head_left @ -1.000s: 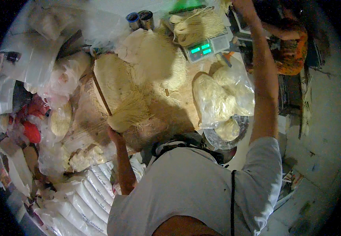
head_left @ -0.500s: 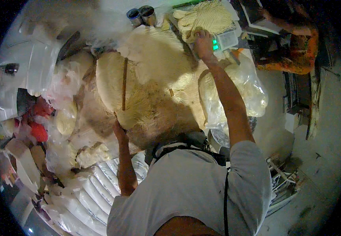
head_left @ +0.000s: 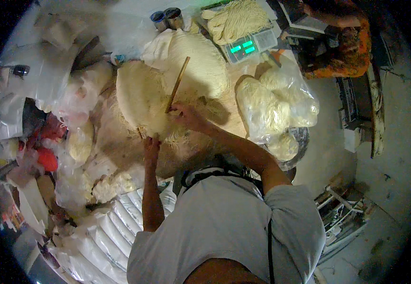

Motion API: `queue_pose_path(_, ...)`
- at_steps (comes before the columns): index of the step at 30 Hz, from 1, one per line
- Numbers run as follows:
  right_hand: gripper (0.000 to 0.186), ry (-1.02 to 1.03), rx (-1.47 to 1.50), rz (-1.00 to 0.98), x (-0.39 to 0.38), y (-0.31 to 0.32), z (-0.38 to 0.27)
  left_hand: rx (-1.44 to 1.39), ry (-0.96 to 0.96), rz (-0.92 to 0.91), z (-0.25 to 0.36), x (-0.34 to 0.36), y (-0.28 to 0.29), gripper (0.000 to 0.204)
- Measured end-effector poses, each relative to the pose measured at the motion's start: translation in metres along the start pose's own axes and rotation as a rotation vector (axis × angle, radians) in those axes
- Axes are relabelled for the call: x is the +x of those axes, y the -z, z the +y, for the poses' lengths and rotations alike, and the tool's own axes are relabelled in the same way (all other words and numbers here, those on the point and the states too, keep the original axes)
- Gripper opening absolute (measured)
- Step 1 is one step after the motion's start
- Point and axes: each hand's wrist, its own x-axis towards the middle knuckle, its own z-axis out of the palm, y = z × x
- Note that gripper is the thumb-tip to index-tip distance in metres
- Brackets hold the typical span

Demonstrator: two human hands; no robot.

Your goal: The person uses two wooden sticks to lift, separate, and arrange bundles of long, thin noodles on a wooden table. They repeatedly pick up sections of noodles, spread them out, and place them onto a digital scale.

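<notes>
Bench (head_left: 235,120): wooden top, the person at its near edge.
Far heap (head_left: 200,66): pale strands, seemingly noodles, spread wide toward the far edge; judged heavy as a whole, soft, likely to sag if lifted at one point.
Bagged noodles (head_left: 264,109): in clear plastic by the right edge; the film is probably slippery, so cradling from beneath seems safest.
Left heap (head_left: 139,92): left of centre, nearer the left edge than the far heap; it should bend easily, with single strands liable to tear. Best taken across its full width, supported from below.
Weighed batch (head_left: 237,21): folded strands on the scale (head_left: 243,49) at the far right corner; probably light and limp, better gathered whole than pinched.
Left hand (head_left: 152,142): fingers curled at the near edge of the left heap; I cannot tell what they close on.
Right hand (head_left: 191,118): fingers bent beside the stick's lower visible part; gripping or only touching, I cannot tell.
Stick (head_left: 179,83): thin, tilted rightward toward the far edge, lower end hidden among strands; likely stiff and light, best held by an end.
</notes>
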Motion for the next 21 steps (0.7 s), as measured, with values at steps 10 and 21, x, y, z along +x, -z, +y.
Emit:
queue_pose_path(10, 0.027, -0.136, -0.043, 0.063, -0.016, -0.025, 0.031, 0.15, -0.265, 0.074, -0.041, 0.005, 0.003, 0.047)
queue_pose_path(21, 0.013, -0.09, 0.243, 0.133, -0.028, -0.005, -0.011, -0.015, -0.071, 0.038, 0.024, -0.022, 0.017, 0.057)
